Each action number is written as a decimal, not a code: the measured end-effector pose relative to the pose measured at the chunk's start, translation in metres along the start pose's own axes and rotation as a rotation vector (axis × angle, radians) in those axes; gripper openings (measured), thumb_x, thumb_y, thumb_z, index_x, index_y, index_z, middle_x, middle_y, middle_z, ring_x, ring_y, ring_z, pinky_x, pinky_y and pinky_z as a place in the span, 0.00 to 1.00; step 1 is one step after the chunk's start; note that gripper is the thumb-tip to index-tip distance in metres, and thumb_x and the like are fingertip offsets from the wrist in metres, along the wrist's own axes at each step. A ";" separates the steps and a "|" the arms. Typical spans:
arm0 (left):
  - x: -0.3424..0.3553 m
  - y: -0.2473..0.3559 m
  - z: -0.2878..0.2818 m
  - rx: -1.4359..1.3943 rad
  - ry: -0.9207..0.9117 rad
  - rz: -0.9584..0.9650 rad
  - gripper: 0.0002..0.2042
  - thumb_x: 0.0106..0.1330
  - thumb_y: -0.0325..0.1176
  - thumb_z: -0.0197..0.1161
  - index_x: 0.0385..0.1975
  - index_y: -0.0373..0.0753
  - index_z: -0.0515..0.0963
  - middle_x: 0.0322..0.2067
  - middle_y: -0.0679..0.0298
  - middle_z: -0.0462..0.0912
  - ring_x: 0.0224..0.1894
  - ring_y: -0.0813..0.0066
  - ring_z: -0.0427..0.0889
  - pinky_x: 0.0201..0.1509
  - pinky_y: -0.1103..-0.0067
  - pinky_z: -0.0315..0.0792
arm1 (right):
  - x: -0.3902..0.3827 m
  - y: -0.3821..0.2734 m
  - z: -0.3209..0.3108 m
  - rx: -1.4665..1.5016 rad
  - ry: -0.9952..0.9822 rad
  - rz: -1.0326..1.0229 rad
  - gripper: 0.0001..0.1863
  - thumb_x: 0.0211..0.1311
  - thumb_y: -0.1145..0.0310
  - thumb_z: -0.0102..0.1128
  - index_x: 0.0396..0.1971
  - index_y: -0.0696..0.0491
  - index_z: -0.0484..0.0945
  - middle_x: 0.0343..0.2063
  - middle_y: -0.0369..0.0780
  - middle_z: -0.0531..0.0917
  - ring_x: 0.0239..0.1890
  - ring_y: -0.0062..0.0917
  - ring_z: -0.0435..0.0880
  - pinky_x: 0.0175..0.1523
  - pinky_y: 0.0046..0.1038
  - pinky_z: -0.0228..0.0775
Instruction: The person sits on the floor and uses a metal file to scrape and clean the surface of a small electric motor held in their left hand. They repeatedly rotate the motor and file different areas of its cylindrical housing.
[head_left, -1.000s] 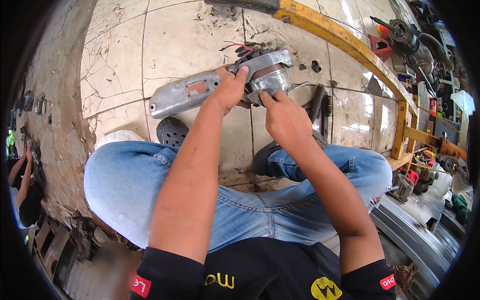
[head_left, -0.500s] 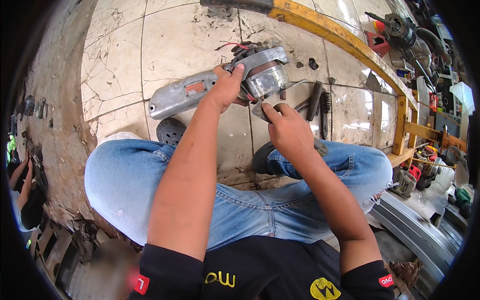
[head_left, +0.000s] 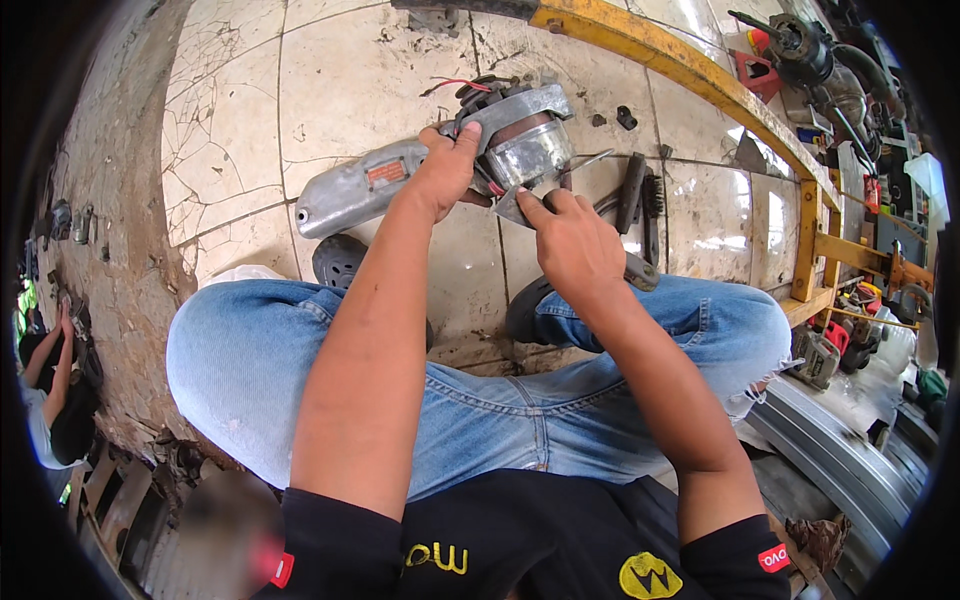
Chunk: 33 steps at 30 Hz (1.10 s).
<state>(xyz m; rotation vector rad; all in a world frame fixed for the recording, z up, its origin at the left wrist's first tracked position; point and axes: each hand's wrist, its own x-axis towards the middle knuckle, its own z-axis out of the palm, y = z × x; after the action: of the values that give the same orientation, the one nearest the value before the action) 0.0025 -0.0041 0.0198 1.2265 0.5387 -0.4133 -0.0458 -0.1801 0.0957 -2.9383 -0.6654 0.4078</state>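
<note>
A round metal electric motor (head_left: 528, 150), with a bare silver cylinder and a grey end bracket, sits tilted on the tiled floor. My left hand (head_left: 446, 178) is closed around its left side, thumb on top of the bracket. In my right hand (head_left: 582, 245) is a scraper, its flat blade (head_left: 511, 207) at the motor's lower edge; whether they touch I cannot tell. The scraper's handle end (head_left: 642, 272) shows beyond my palm. A long grey metal housing (head_left: 345, 200) with an orange label lies left of the motor. A thin red wire (head_left: 452, 83) sticks out behind it.
Right of the motor lie a wire brush (head_left: 653, 200) and a dark bar-like tool (head_left: 631, 190). A yellow metal frame (head_left: 680, 75) crosses the far right. Small dark scraps (head_left: 626, 118) dot the tiles. At the far left, another person's arms (head_left: 55, 350) show.
My right hand and the scraper have moved slightly left, showing more of the blade. The motor and my left hand have shifted a little left in view.
</note>
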 end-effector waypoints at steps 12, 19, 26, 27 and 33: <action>-0.002 0.001 0.002 0.017 0.012 -0.001 0.38 0.71 0.53 0.50 0.60 0.28 0.36 0.54 0.39 0.66 0.45 0.52 0.81 0.35 0.60 0.85 | 0.007 0.003 -0.004 -0.040 -0.099 -0.004 0.21 0.60 0.72 0.50 0.54 0.44 0.77 0.40 0.40 0.78 0.44 0.33 0.80 0.43 0.35 0.77; 0.003 0.001 -0.001 0.045 0.038 -0.043 0.36 0.73 0.50 0.48 0.61 0.29 0.34 0.53 0.40 0.68 0.47 0.57 0.80 0.34 0.62 0.85 | 0.015 -0.004 -0.004 -0.036 -0.052 -0.009 0.21 0.60 0.72 0.50 0.54 0.44 0.77 0.40 0.40 0.78 0.44 0.33 0.79 0.43 0.35 0.76; 0.014 -0.014 -0.005 0.042 0.043 -0.007 0.35 0.73 0.50 0.48 0.60 0.30 0.38 0.52 0.40 0.68 0.46 0.56 0.80 0.33 0.62 0.85 | 0.013 -0.005 -0.002 -0.042 -0.079 0.011 0.21 0.61 0.71 0.50 0.55 0.44 0.76 0.39 0.39 0.78 0.45 0.33 0.79 0.44 0.35 0.76; 0.006 -0.004 -0.001 0.041 0.040 -0.024 0.35 0.72 0.51 0.48 0.60 0.30 0.38 0.52 0.40 0.68 0.46 0.55 0.80 0.32 0.62 0.85 | 0.016 -0.007 -0.003 -0.032 -0.063 0.010 0.22 0.61 0.71 0.50 0.55 0.44 0.76 0.39 0.39 0.78 0.45 0.33 0.79 0.44 0.35 0.76; 0.001 0.001 0.001 0.042 0.044 0.009 0.34 0.73 0.50 0.48 0.60 0.31 0.38 0.52 0.40 0.67 0.42 0.55 0.82 0.30 0.64 0.85 | 0.013 -0.005 -0.004 -0.007 -0.094 0.023 0.22 0.60 0.71 0.50 0.55 0.45 0.76 0.39 0.40 0.79 0.46 0.34 0.79 0.44 0.36 0.76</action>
<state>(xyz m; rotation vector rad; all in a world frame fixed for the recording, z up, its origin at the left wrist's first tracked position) 0.0040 -0.0046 0.0195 1.2808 0.5637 -0.3926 -0.0356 -0.1704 0.0971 -2.9507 -0.6459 0.5497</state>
